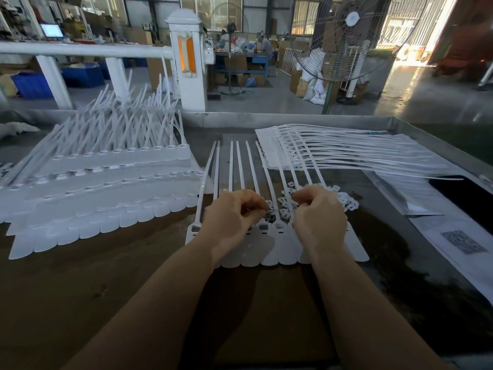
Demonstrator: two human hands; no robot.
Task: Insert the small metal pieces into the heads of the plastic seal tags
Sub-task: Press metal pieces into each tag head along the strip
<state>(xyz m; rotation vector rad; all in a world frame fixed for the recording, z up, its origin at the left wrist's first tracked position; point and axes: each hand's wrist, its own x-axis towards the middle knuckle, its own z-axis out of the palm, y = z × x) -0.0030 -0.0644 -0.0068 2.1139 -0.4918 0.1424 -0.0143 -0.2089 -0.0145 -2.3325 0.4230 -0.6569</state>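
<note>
Because finished strips sit stacked far left, my left hand pinches one small metal piece over the near row of seal tags, while my right hand, fingers curled, picks from the loose pile beside it.

Factory floor: stacked seal tags, pedestal fan, cartons.

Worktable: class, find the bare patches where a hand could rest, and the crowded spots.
Bare worktable lies near the front edge, below the left stack of tags and left of the forearms. Crowded: the tag row under both hands, the loose pieces, and the right stack.
</note>
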